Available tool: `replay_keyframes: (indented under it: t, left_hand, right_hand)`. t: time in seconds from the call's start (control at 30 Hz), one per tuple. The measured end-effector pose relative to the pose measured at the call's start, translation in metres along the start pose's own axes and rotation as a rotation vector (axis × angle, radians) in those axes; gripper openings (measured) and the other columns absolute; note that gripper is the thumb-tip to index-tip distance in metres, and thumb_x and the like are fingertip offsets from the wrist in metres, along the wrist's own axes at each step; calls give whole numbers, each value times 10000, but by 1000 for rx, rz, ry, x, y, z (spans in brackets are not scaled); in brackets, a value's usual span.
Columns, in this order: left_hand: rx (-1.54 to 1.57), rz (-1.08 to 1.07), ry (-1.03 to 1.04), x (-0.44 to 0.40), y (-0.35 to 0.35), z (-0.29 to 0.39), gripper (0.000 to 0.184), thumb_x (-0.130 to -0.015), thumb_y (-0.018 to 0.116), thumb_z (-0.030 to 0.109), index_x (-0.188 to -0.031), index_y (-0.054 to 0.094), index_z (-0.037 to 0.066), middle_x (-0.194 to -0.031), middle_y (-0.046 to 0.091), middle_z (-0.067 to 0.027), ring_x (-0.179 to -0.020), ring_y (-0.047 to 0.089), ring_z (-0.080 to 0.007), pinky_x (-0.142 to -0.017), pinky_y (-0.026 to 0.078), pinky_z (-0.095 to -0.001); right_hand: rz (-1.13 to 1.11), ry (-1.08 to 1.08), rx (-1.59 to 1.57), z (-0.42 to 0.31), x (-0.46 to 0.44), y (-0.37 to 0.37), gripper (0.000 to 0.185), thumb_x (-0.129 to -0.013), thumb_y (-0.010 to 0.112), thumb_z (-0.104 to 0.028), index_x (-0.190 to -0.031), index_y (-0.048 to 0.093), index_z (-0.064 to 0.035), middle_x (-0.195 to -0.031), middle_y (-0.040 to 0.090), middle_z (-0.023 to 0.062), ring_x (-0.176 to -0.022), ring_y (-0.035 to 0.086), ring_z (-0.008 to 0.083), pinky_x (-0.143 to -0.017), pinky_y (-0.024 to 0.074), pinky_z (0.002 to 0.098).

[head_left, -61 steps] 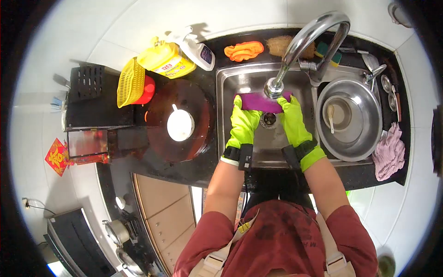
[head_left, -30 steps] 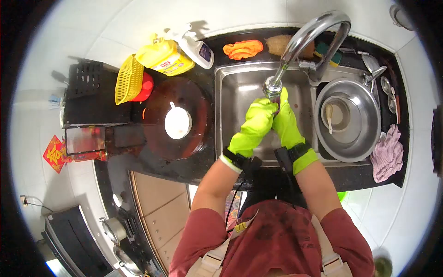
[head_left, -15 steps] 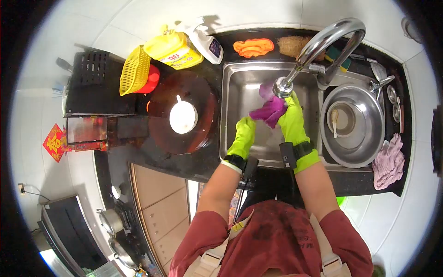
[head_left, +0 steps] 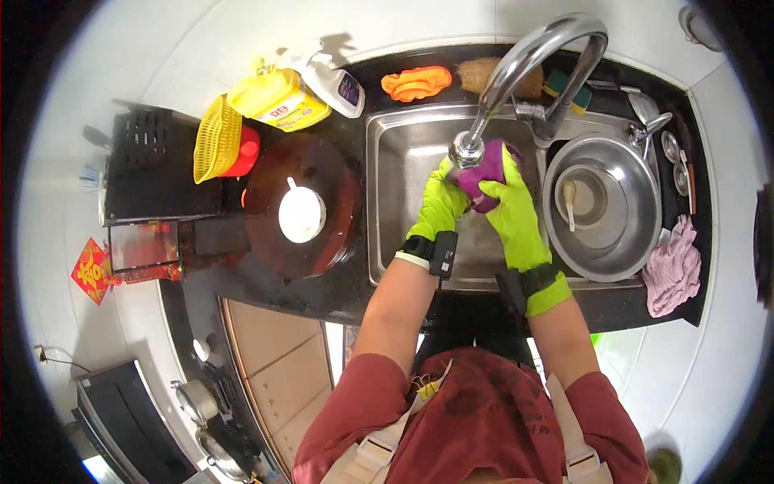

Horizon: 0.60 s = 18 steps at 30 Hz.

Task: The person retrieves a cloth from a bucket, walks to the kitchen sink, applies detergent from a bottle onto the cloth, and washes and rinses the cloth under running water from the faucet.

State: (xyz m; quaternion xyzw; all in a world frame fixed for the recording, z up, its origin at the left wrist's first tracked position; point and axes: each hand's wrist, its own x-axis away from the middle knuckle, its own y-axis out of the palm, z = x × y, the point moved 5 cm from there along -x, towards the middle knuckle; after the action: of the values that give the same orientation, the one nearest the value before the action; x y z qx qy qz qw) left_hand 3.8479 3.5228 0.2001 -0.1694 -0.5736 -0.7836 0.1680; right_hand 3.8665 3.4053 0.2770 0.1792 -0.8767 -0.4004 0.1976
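Observation:
A crumpled purple cloth (head_left: 488,171) is bunched between my hands over the sink (head_left: 403,234), just under the faucet head (head_left: 466,148). My right hand (head_left: 511,208), in a lime-green rubber glove, grips the cloth from the right, thumb across its front. From the left, my left hand (head_left: 442,196), gloved alike, closes on the cloth's edge; the faucet head partly hides its fingertips. Water flow onto the cloth is hard to make out.
Right of the sink sits a steel basin (head_left: 609,250) holding a smaller bowl (head_left: 592,185) with a brush-like tool. A pink rag (head_left: 674,270) lies at the counter's right edge. Leftward are a white pan (head_left: 301,215), yellow basket (head_left: 216,141), yellow jug (head_left: 282,98) and spray bottle (head_left: 339,85).
My left hand has moved up and right to the cloth, having been apart from it before. The hanging cloth is now bunched between both hands. The whole view has shifted slightly.

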Motion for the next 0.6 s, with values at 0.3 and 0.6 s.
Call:
replay_keyframes:
  t: [0.3,0.6]
  left_hand:
    - [-293,17,215,23,18,47,293,-866,593,68,-1152,564,14,-1117,617,-147,-1006,610,-295,-917,485,-457]
    - [-210,416,142,63,27,31,336,-912,563,387,-1018,610,71,-912,648,-82,-773,629,-237,-700,537,-411]
  right_hand:
    - [256,219,180,37,24,-68,465,-944,524,-206,-1368,380,-83,-1292,487,104,-1148,508,254,-976,416,430]
    - [-4,237,-276,99,-20,-20,523,-941,454,-497,-1223,531,-63,-1116,620,89,-953,614,212,-857,515,378]
